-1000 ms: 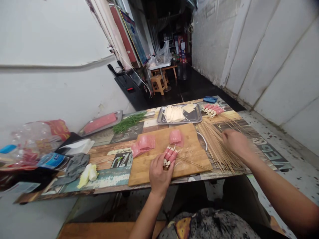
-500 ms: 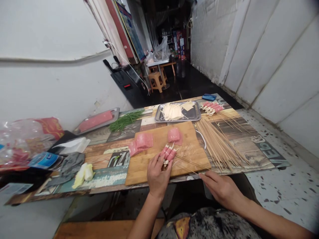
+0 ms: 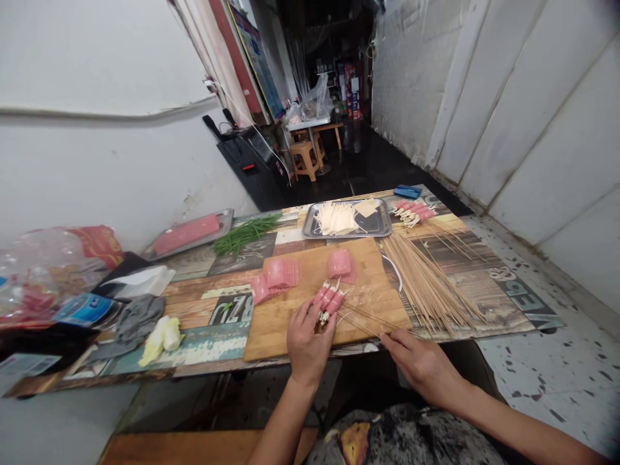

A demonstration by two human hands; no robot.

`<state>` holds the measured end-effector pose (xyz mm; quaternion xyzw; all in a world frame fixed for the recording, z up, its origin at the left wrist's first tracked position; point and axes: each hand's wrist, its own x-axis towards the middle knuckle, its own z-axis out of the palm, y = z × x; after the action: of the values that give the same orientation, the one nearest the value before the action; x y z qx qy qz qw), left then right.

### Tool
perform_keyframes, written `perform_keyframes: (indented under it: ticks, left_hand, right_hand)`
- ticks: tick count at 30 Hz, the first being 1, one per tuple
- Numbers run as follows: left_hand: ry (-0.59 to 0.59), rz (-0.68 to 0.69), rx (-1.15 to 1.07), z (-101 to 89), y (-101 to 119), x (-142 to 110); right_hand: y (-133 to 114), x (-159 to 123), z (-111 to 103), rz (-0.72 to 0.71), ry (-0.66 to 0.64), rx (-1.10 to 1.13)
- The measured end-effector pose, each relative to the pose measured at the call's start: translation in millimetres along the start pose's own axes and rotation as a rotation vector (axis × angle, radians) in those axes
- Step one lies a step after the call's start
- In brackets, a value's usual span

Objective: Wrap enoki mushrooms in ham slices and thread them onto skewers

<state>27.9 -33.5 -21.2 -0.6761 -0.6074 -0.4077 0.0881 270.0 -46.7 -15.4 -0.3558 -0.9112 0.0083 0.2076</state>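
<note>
Near the front of the wooden cutting board [image 3: 285, 329], my left hand [image 3: 310, 339] is closed around pink meat rolls [image 3: 330, 298] with pale strands poking from their ends. Thin skewers run from the rolls toward the right. At their far ends my right hand [image 3: 419, 358] pinches a bamboo skewer [image 3: 371, 330] past the board's front edge. Two piles of sliced pink meat lie behind on the board, a left pile [image 3: 281, 274] and a right pile [image 3: 340, 265]. My left fingers partly cover the rolls.
Loose bamboo skewers [image 3: 431, 284] fan out right of the board. Behind stand a metal tray [image 3: 380, 226] with pale strips and finished meat skewers [image 3: 414, 210]. Green chives [image 3: 247, 234], a meat tray [image 3: 227, 223], a grey cloth [image 3: 138, 323] and cabbage pieces [image 3: 162, 339] lie leftward.
My right hand has shifted slightly left along the skewers, toward the rolls. My left hand keeps its hold on the rolls. The view has moved a little.
</note>
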Motion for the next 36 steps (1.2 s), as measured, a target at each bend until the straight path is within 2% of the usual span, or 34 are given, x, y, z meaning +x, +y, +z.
perform_keyframes:
  ticks: [15,24,30,36]
  left_hand:
    - [0.001,0.006,-0.036,0.8,-2.7,0.2]
    - [0.003,0.047,-0.024,0.6,-2.4,3.0]
    - [0.009,0.05,-0.016,1.5,-3.8,1.5]
    - [-0.001,0.046,-0.03,2.0,-4.8,0.9]
  right_hand:
    - [-1.6,11.2,0.8,-0.006,-0.015,-0.048]
    - [-4.0,21.9,5.7,-0.041,0.132,-0.082]
    - [-10.0,32.2,2.4,-0.035,0.15,-0.076]
    - [-6.6,36.0,10.7,-0.024,0.148,-0.048]
